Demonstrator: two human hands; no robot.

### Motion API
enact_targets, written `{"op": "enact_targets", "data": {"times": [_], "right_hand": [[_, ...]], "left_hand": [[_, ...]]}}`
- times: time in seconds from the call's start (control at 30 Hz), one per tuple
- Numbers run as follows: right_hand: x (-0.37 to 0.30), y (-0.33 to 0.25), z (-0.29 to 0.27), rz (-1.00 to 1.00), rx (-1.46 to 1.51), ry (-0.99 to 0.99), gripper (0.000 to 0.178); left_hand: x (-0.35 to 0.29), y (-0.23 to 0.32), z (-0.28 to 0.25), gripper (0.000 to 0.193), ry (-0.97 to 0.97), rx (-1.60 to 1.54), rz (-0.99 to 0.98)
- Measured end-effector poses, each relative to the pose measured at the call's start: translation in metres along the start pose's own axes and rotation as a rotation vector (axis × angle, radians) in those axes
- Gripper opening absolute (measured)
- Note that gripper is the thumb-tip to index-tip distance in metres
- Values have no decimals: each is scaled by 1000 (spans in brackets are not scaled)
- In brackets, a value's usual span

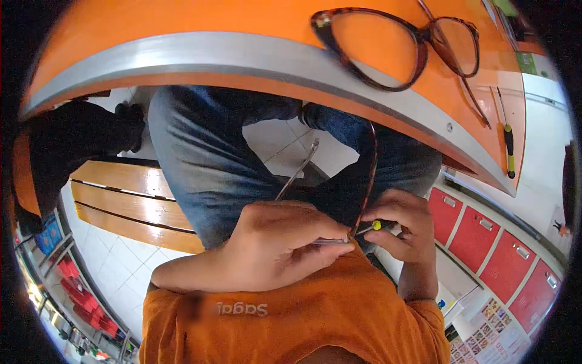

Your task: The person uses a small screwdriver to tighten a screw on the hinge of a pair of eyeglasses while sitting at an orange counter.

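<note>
A pair of eyeglasses is pinched between the thumb and fingers of my left hand (pixel 282 242), close to my chest. One clear temple (pixel 298 171) points out past that hand, and a tortoiseshell temple (pixel 371 164) rises between my two hands. Most of the front is hidden by the fingers. My right hand (pixel 400 224) is closed on a small screwdriver (pixel 377 225) with a yellow and black handle. Its thin shaft points at the corner where the tortoiseshell temple meets the frame; whether the tip touches a screw is too small to tell.
On the orange table (pixel 182 17) lie tortoiseshell eyeglasses (pixel 421 35) and a second black and yellow screwdriver (pixel 509 145). The table's metal edge (pixel 242 54) curves over my knees. A slatted wooden bench (pixel 130 197) is at left, red lockers (pixel 479 233) at right. A dark-clothed person sits at far left.
</note>
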State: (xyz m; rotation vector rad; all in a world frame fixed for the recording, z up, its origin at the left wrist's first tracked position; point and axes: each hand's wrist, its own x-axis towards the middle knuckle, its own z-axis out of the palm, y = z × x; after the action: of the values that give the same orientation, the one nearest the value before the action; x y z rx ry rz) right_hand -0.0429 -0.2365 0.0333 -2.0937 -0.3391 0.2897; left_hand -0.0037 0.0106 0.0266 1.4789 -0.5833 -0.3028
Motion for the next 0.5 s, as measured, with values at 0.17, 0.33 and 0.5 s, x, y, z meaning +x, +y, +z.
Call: {"op": "enact_targets", "data": {"times": [0.17, 0.33, 0.5], "right_hand": [[-4, 7, 12, 50, 177, 110, 30], [-10, 11, 16, -30, 169, 125, 29], [-15, 10, 14, -63, 65, 75, 28]], "left_hand": [[0, 7, -10, 17, -32, 62, 7], [-7, 6, -9, 18, -67, 64, 3], [-6, 6, -7, 18, -68, 25, 10]]}}
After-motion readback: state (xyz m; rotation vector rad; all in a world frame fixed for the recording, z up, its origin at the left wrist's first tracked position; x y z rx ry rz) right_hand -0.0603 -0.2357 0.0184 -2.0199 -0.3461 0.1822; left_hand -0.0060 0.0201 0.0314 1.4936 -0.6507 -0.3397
